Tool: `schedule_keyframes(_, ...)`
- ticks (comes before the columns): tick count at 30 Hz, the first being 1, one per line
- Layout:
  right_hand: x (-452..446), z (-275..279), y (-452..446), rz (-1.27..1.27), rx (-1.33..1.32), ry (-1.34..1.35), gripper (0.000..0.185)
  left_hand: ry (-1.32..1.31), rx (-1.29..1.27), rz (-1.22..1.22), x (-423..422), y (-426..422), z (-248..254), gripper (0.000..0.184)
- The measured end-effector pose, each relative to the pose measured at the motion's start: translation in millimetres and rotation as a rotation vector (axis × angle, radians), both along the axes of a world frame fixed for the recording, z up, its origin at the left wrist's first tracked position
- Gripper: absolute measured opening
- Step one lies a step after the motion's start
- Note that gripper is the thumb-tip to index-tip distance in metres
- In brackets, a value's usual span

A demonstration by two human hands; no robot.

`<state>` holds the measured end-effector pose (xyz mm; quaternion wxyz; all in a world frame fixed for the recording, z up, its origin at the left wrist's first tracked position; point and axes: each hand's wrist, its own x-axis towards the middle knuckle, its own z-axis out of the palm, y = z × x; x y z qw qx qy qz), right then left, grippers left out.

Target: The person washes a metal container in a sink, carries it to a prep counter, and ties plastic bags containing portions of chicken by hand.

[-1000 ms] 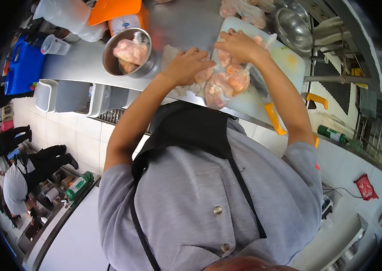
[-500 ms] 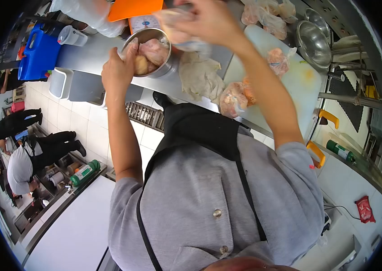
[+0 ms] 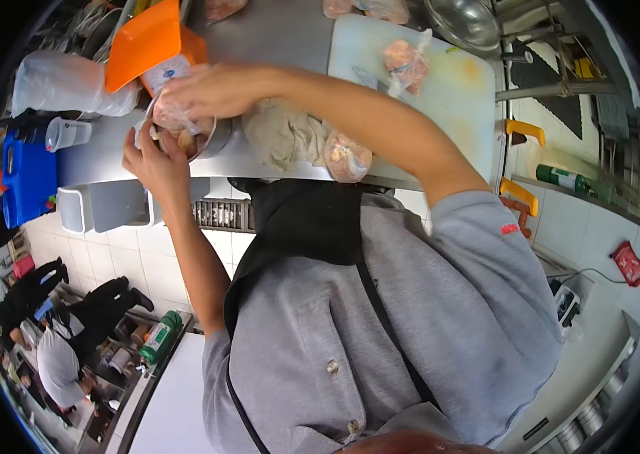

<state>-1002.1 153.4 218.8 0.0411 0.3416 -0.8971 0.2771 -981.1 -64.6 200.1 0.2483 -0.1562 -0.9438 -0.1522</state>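
Note:
A metal pot (image 3: 223, 138) holding raw meat stands near the counter's front edge. My left hand (image 3: 159, 165) grips its near left rim, with the fingers curled over the edge. Above the pot's mouth, my right hand (image 3: 202, 92) is closed on a clear plastic bag of meat (image 3: 171, 115), which hides part of what lies inside. Right of the pot is a crumpled cloth (image 3: 282, 136). A tied bag of meat (image 3: 348, 157) sits by the cloth, partly under my right forearm. Another tied bag (image 3: 406, 64) rests on the white cutting board (image 3: 441, 121).
An orange-topped scale (image 3: 161, 49) stands behind the pot. To the left are a plastic bag (image 3: 62, 83), a clear plastic cup (image 3: 68, 135) and a blue jug (image 3: 28, 170). Metal bowls (image 3: 464, 23) are at the back right. Other people (image 3: 59, 363) are at the far left.
My right hand has brought the bag from right of the pot to over its mouth. My left hand stays at the rim. The camera view has shifted, so the counter appears farther left.

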Motion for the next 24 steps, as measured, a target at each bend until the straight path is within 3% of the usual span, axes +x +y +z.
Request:
schedule_keyframes(1,10.9,3.6,20.8,0.042,-0.230,-0.003,0.047,-0.032,0.078,-0.103,11.1,12.2,13.4,0.039)
schedule_keyframes(3,52.2,32.8,87.7,-0.096,-0.127,-0.073,0.041,-0.260,0.197,-0.429,37.0,36.2,13.4,0.044)
schedule_keyframes(6,127.0,55.3,136.0,-0.451,0.510,-0.345,0.034,-0.721,0.222,-0.954,86.0,93.0,8.6,0.067)
schedule_keyframes(8,177.9,15.2,152.4,-0.321,0.619,-0.055,0.040,-0.649,0.108,-1.045,107.4,121.3,-16.6,0.078)
schedule_keyframes(9,195.2,3.9,149.8,-0.328,0.597,-0.086,0.043,-0.563,0.030,-1.064,109.3,132.4,-24.0,0.080)
schedule_keyframes(12,211.6,-20.7,139.3,-0.338,0.542,-0.059,0.052,-0.616,-0.024,-0.936,109.4,145.5,-26.7,0.077)
schedule_keyframes(15,207.6,-16.9,144.1,-0.349,0.503,-0.048,0.055,-0.653,0.273,-0.922,103.3,137.8,-28.5,0.065)
schedule_keyframes(16,205.9,-14.6,143.8,-0.329,0.477,-0.095,0.054,-0.645,0.263,-0.913,95.9,126.9,-23.4,0.065)
schedule_keyframes(18,200.1,-11.3,140.9,-0.393,0.370,-0.097,0.052,-0.549,0.580,-0.803,74.3,94.0,-5.1,0.060)
schedule_keyframes(20,187.4,0.9,127.4,-0.460,0.214,-0.066,0.052,-0.735,0.925,-0.627,56.7,37.9,24.8,0.057)
schedule_keyframes(21,171.5,16.3,109.2,-0.465,0.158,-0.013,0.053,-0.758,1.006,-0.425,51.2,14.9,44.7,0.056)
schedule_keyframes(22,154.9,26.8,90.1,-0.441,0.103,0.082,0.054,-0.725,1.029,-0.280,41.6,-5.8,59.4,0.048)
schedule_keyframes(24,113.9,49.1,43.3,-0.402,0.003,0.270,0.057,-0.489,1.198,-0.313,22.8,-38.5,69.1,0.042)
